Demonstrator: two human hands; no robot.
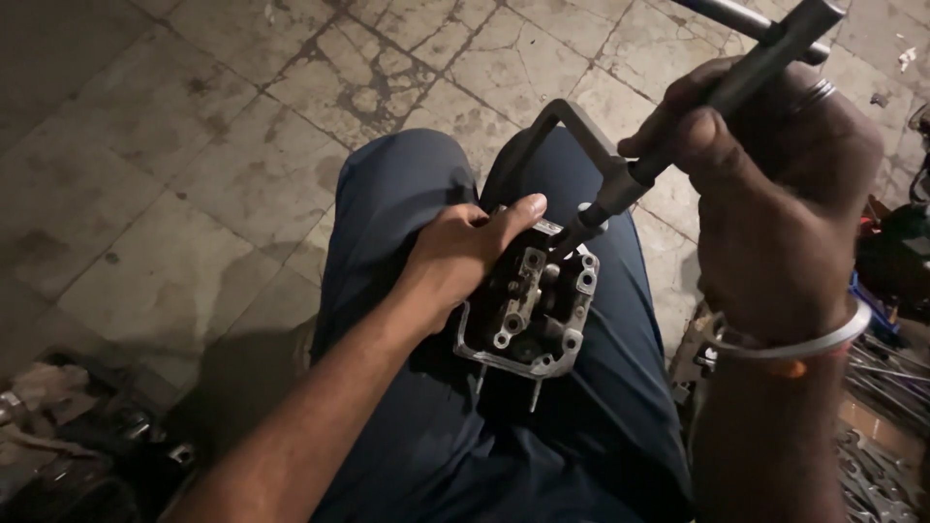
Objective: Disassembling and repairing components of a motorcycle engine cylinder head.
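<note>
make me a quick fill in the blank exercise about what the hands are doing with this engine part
1. The left hand steadies the metal engine part on the person's ____.
2. The right hand grips the shaft of a T-handle ____, whose tip meets the top of the part.
3. A ____ bangle circles the right wrist.
4. The floor is made of cracked, stained ____.

Missing words: lap; wrench; metal; tiles

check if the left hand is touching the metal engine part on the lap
Touching. The head view shows the left hand wrapped over the left side of the metal engine part, its thumb lying along the part's top edge with no gap visible.
</note>
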